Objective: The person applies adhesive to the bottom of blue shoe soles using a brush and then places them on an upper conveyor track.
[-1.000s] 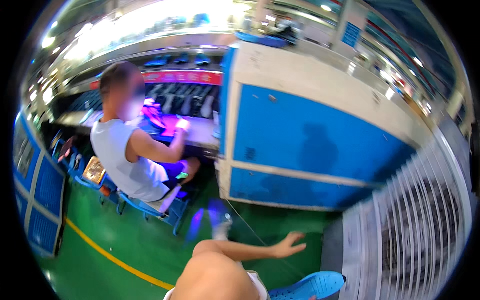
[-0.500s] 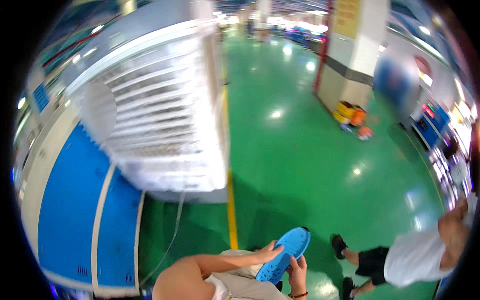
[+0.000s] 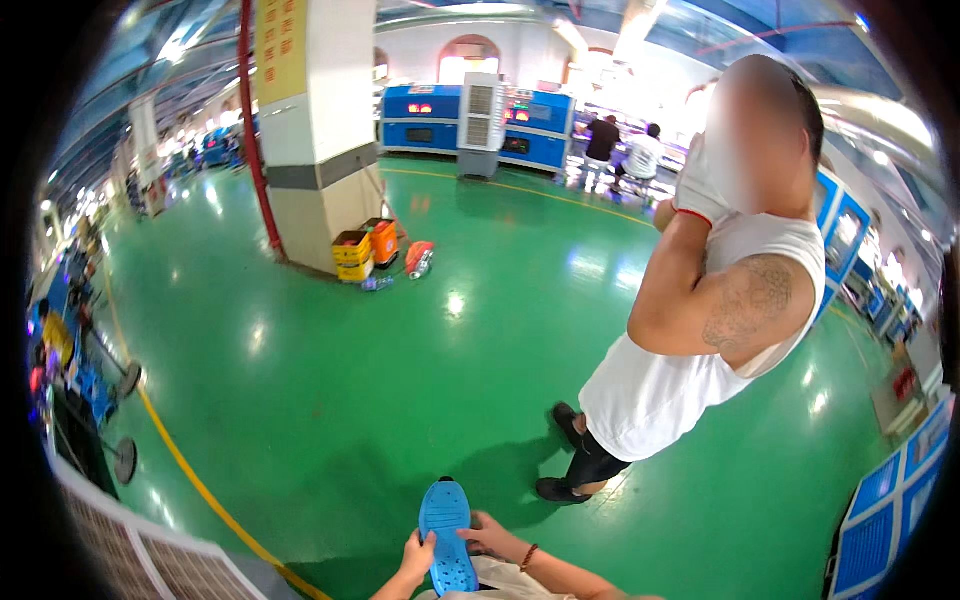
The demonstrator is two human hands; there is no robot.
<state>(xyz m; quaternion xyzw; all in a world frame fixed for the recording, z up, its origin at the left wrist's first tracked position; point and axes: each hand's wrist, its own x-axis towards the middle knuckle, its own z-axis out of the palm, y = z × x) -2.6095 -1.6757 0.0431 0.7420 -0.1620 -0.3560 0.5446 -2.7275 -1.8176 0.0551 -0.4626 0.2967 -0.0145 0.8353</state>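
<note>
Big green floor [image 3: 450, 380], with a co-worker in a white sleeveless top [image 3: 690, 385] stood on the right.

A pale pillar with a grey band [image 3: 325, 130] is planted on the left, and blue machines [image 3: 445, 110] are lined up on the far side, with a grey slatted unit [image 3: 482, 120] parked between two of them. A yellow bucket [image 3: 354, 262] and an orange bucket [image 3: 383, 243] are tucked by the pillar's foot. Right at the near edge, a blue shoe sole [image 3: 447, 525] is held up off the floor, holed end nearest. Its left edge is clasped by the left hand [image 3: 413, 562], thumb laid on top (the fingers underneath can't be made out), and its right edge is gripped by the right hand [image 3: 492, 537], fingers loosely bent. A dark beaded bracelet [image 3: 528, 557] is worn on the right wrist.
</note>
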